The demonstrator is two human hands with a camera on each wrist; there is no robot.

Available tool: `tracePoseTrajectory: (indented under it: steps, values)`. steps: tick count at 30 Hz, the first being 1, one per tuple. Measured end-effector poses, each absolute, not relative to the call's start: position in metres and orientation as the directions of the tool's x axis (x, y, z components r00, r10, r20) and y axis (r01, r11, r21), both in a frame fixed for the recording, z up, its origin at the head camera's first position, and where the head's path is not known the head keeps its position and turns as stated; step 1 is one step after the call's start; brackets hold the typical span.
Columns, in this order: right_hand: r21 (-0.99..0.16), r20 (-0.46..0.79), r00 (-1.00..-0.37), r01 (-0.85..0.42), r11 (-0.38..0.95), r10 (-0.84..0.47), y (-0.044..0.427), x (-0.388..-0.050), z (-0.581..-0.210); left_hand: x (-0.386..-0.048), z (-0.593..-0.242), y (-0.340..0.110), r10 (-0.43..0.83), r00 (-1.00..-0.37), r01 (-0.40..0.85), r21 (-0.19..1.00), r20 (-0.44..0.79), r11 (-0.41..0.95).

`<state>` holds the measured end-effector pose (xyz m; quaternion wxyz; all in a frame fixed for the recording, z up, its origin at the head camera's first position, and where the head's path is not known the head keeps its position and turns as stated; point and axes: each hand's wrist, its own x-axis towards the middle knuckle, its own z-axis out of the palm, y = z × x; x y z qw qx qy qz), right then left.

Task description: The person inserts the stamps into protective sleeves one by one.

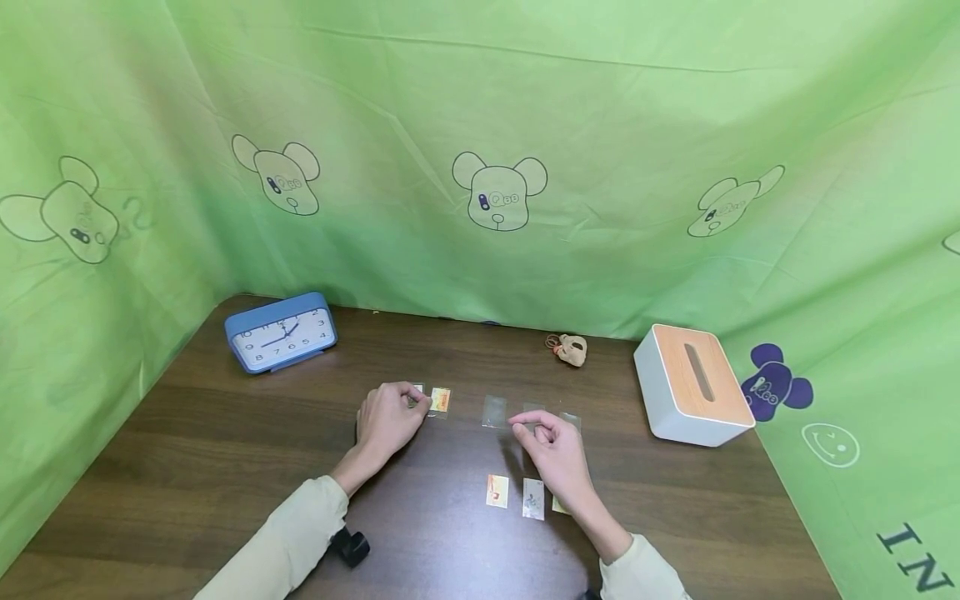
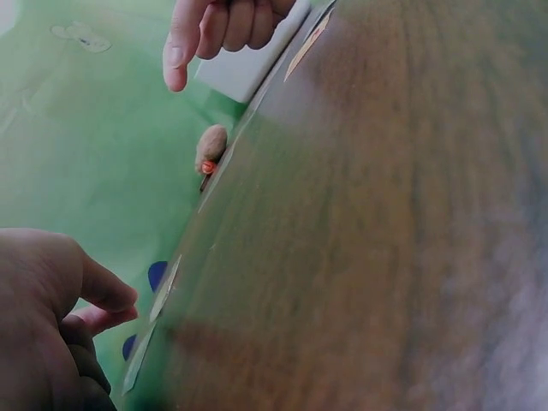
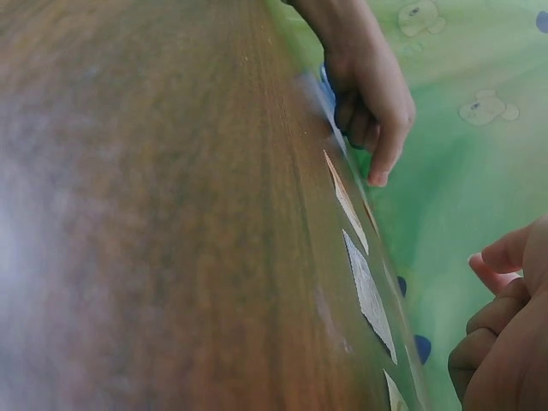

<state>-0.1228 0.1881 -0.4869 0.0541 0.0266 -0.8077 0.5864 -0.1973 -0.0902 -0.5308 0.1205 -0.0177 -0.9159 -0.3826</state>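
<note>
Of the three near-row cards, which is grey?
The middle card, grey-white; the left card shows orange, the right card, partly hidden, looks yellowish.

Clock left, box right, pouch between — cards nearer, all on a table

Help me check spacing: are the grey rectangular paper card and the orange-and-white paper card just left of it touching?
Apart. The head view shows wooden tabletop between the grey card and orange-and-white card.
</note>
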Motion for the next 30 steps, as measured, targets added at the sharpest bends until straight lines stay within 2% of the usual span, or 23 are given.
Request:
tracePoseTrajectory:
  steps: [7,10,18,25,30]
  values:
    - [-0.945,0.113,-0.993,-0.101,0.312,0.021,0.19,-0.122,-0.486,-0.191,-0.518,-0.084,-0.052,-0.974,0.134,0.741,0.222,0.658]
    - [-0.941,0.111,-0.994,-0.099,0.324,0.018,0.191,-0.122,-0.486,-0.19,-0.521,-0.081,-0.029,-0.966,0.182,0.751,0.258,0.634]
    - [-0.932,0.099,-0.995,-0.091,0.352,0.005,0.199,-0.115,-0.488,-0.197,-0.534,-0.072,0.017,-0.979,0.168,0.747,0.205,0.643]
    - [-0.909,0.07,-0.997,-0.08,0.41,-0.039,0.207,-0.107,-0.487,-0.191,-0.523,-0.061,0.041,-0.97,0.217,0.78,0.239,0.588]
    - [-0.894,0.05,-0.995,-0.081,0.441,-0.081,0.209,-0.101,-0.487,-0.188,-0.518,-0.051,0.062,-0.971,0.221,0.773,0.23,0.595]
